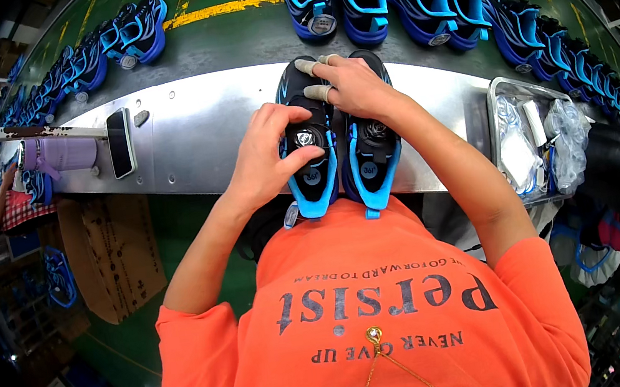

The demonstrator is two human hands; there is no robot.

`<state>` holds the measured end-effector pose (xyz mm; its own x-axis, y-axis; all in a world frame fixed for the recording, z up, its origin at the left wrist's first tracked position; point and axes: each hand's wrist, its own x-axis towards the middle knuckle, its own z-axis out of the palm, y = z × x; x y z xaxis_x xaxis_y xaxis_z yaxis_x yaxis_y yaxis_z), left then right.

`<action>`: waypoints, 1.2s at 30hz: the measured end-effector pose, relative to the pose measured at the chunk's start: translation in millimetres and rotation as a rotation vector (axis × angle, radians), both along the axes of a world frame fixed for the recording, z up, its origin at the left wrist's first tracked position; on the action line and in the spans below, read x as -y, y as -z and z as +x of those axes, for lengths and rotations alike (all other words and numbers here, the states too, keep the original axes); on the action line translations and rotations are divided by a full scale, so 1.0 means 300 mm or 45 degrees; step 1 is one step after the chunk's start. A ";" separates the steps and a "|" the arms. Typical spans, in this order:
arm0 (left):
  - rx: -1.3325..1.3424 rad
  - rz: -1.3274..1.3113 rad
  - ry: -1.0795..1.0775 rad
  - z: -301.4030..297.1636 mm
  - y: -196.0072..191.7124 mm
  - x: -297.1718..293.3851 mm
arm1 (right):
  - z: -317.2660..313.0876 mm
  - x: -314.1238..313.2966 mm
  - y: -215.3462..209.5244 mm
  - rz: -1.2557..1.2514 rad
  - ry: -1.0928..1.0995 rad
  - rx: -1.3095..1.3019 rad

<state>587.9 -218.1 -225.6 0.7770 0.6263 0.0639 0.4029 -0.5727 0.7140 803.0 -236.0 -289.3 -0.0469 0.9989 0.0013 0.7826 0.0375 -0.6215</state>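
A pair of black and blue sneakers stands side by side before me, toes pointing away and heels by my shirt. Each shoe has a round dial on its tongue. My left hand (270, 148) is at the left shoe (314, 181). Its thumb and forefinger curve apart on either side of the left dial (304, 139), with a gap showing. My right hand (355, 86) reaches across the right shoe (372, 174), its fingers pressed over the front upper of the left shoe. Pale covers wrap several of its fingertips. A clear tag (292, 215) hangs at the left heel.
The shoes are at a metal worktop (201, 129). On its left are a phone (120, 143) and a lilac tumbler (69, 153). A tray (496, 136) with plastic bags is right. Rows of sneakers (364, 1) line the green surface beyond. A cardboard box (112, 252) stands lower left.
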 end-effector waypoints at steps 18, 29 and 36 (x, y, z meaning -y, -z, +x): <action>-0.587 0.115 0.381 0.060 -0.038 0.279 | 0.211 0.085 -0.040 -0.055 0.311 -0.678; -0.394 0.095 -0.077 0.032 -0.242 -0.289 | 0.340 0.186 -0.083 -0.086 0.406 -0.715; -0.528 1.165 -0.212 0.162 -0.042 -0.686 | 0.405 0.049 -0.011 0.005 0.467 -0.482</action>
